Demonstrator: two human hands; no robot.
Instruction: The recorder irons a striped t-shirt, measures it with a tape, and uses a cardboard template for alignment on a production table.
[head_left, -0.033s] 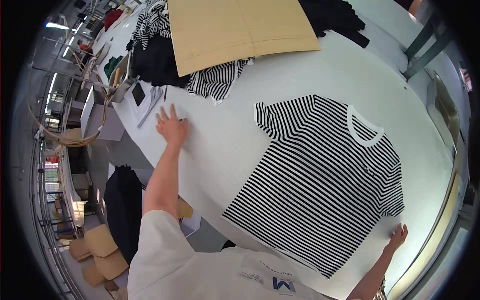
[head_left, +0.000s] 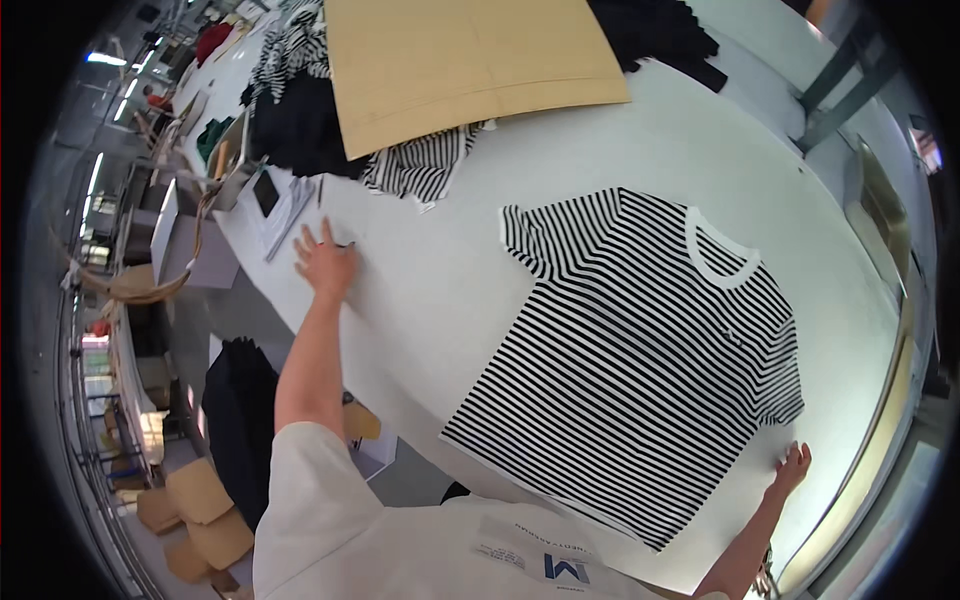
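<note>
A black-and-white striped T-shirt (head_left: 630, 370) with a white neckband lies spread flat on the white table (head_left: 420, 330), its collar toward the far right. My left hand (head_left: 327, 265) rests on the tabletop well left of the shirt, fingers spread. A small dark thing shows by its thumb, too small to name. My right hand (head_left: 793, 467) is at the table's right side, just below the shirt's right sleeve, with fingers apart and nothing visible in them. Neither hand grips the shirt.
A large tan cardboard sheet (head_left: 480, 70) covers part of a striped garment (head_left: 425, 165) at the back. Black garments (head_left: 295, 130) lie beside it. A dark phone (head_left: 265, 193) sits on white material near the left edge. Cardboard boxes (head_left: 215, 530) stand on the floor at lower left.
The whole view has shifted slightly, so most things appear a little farther left. Both hands keep nearly the same places, and the T-shirt lies as before.
</note>
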